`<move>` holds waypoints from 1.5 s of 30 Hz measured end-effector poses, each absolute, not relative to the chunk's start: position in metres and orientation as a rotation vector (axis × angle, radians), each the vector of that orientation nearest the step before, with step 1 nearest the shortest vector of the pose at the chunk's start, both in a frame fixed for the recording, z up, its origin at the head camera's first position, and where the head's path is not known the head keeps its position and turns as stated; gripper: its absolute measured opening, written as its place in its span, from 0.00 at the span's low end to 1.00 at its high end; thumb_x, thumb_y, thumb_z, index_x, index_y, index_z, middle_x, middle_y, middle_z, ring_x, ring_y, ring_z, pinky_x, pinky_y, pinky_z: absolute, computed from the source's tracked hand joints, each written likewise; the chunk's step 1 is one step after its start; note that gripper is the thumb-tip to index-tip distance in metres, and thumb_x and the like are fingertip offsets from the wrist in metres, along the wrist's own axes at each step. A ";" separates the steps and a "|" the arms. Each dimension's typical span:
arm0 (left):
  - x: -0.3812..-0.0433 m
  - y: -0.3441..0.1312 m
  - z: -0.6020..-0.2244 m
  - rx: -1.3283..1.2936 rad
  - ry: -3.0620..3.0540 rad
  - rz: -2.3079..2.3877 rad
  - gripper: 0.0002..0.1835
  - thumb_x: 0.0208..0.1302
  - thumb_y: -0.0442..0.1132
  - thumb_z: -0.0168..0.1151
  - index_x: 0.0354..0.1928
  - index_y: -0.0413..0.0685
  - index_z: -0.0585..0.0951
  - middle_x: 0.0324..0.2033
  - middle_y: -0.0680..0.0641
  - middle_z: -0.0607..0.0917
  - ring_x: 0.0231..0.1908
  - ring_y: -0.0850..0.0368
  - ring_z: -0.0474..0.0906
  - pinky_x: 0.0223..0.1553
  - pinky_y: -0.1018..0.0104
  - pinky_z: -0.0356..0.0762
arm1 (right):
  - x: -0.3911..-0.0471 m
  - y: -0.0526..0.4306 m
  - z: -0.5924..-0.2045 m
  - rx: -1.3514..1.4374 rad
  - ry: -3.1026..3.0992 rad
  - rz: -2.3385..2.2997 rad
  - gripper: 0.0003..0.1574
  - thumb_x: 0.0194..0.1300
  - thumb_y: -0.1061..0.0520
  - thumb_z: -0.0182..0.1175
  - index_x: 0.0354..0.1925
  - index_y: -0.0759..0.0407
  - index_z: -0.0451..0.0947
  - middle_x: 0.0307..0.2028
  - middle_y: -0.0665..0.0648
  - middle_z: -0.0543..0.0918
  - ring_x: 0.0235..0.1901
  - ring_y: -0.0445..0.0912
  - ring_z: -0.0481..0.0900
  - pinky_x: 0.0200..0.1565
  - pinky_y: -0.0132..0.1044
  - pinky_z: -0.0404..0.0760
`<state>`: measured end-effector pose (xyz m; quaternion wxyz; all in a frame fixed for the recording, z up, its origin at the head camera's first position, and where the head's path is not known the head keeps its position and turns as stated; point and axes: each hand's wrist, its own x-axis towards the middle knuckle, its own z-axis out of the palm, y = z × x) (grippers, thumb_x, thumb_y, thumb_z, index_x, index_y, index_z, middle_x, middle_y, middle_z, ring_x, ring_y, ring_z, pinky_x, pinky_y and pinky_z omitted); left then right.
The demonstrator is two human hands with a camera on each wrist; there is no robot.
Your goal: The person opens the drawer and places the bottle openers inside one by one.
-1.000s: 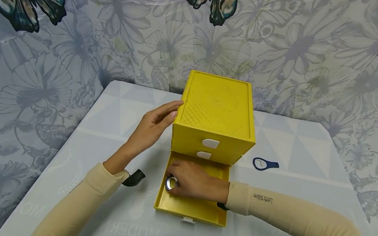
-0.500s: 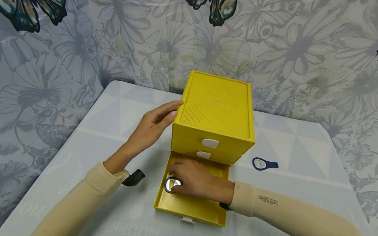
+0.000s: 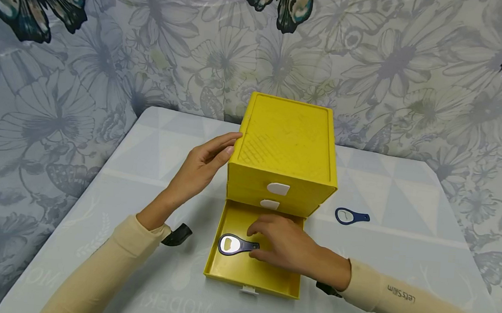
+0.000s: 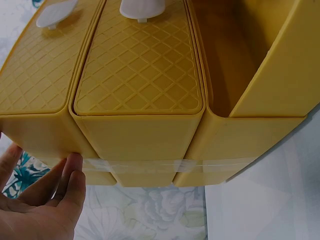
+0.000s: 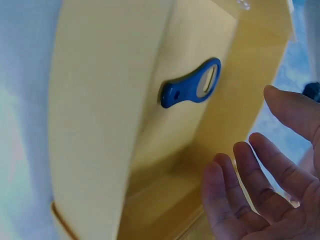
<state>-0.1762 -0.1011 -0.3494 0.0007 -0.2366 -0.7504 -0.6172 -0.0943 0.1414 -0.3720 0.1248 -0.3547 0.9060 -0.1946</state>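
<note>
A blue bottle opener [image 3: 231, 245] with a metal centre lies in the pulled-out bottom drawer [image 3: 268, 280] of a yellow drawer unit [image 3: 290, 137]. My right hand [image 3: 286, 243] hovers over the drawer at the opener's handle end, fingers apart and holding nothing. In the right wrist view the opener [image 5: 192, 85] lies flat on the drawer floor, apart from the fingers [image 5: 260, 175]. My left hand [image 3: 197, 164] rests its fingertips against the unit's left side. The left wrist view shows those fingers [image 4: 72, 187] touching the side wall, near a strip of clear tape [image 4: 175, 165].
A second blue, bottle-opener-shaped piece [image 3: 351, 216] lies on the table right of the unit. The two upper drawers, with white pulls [image 3: 278, 188], are closed. A patterned cloth [image 3: 170, 287] covers the table, and a floral backdrop [image 3: 197, 49] hangs behind.
My right hand has let go of the bottle opener and moved right, leaving it on the drawer floor with its handle uncovered. My left hand stays against the unit.
</note>
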 end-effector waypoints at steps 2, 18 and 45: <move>-0.176 -0.101 -0.349 -0.743 -2.359 -1.936 0.22 0.80 0.48 0.49 0.72 0.63 0.70 0.70 0.57 0.71 0.68 0.60 0.70 0.70 0.55 0.69 | -0.091 0.149 -0.369 -1.008 2.662 -0.574 0.18 0.61 0.48 0.72 0.47 0.53 0.85 0.45 0.48 0.85 0.46 0.45 0.82 0.51 0.40 0.83; -0.176 -0.101 -0.350 -0.756 -2.356 -1.938 0.23 0.80 0.48 0.48 0.73 0.62 0.70 0.71 0.56 0.71 0.68 0.59 0.71 0.69 0.57 0.71 | -0.077 0.211 -0.352 -0.919 2.785 -0.803 0.19 0.56 0.49 0.76 0.46 0.43 0.82 0.44 0.38 0.83 0.42 0.35 0.79 0.43 0.33 0.84; -0.172 -0.099 -0.345 -0.734 -2.381 -1.934 0.23 0.80 0.47 0.48 0.73 0.60 0.69 0.71 0.55 0.70 0.68 0.58 0.70 0.69 0.56 0.70 | -0.119 0.347 -0.389 -0.642 2.920 -0.938 0.18 0.57 0.55 0.76 0.46 0.45 0.84 0.44 0.50 0.86 0.41 0.37 0.84 0.44 0.37 0.86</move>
